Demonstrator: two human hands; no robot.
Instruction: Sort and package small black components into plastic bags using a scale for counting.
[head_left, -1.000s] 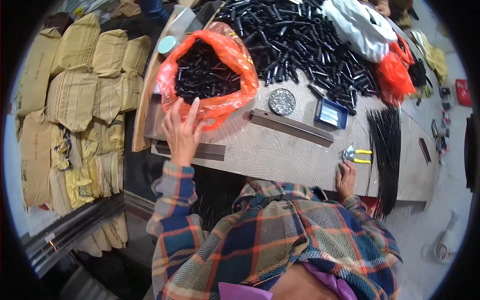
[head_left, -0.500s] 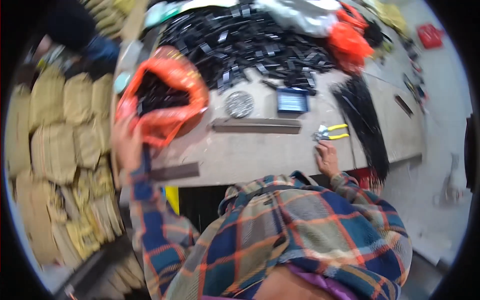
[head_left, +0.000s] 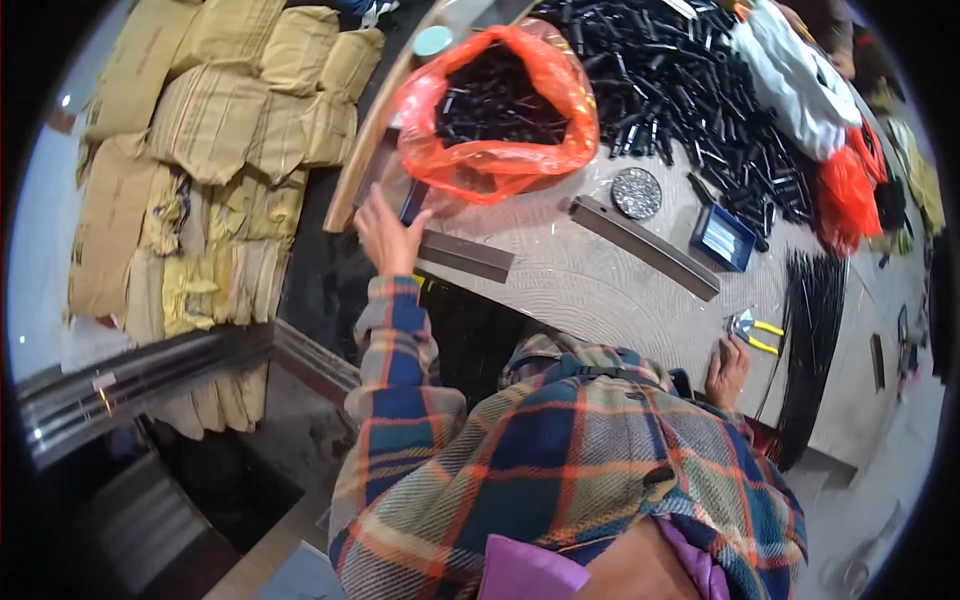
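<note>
My left hand (head_left: 385, 238) reaches to the near left corner of the workbench (head_left: 590, 290), its fingers closed on a small dark flat piece (head_left: 412, 202) just below an orange plastic bag (head_left: 495, 160) full of black tubes. A dark metal bar (head_left: 465, 256) lies right beside that hand. My right hand (head_left: 727, 370) rests on the bench's near edge, empty, with its fingers loosely curled. Yellow-handled pliers (head_left: 752, 328) lie just beyond its fingertips.
A big heap of black tubes (head_left: 690, 90) covers the far bench, with a white bag (head_left: 790, 75) and another orange bag (head_left: 850, 195). A round metal disc (head_left: 636, 192), a blue tray (head_left: 722, 238), a long bar (head_left: 645, 245) and black rods (head_left: 812, 340) lie nearby. Tan sacks (head_left: 200, 150) stack at left.
My head view has swung and shifted. My left hand stays at the bench corner under the orange bag; my right hand stays by the pliers.
</note>
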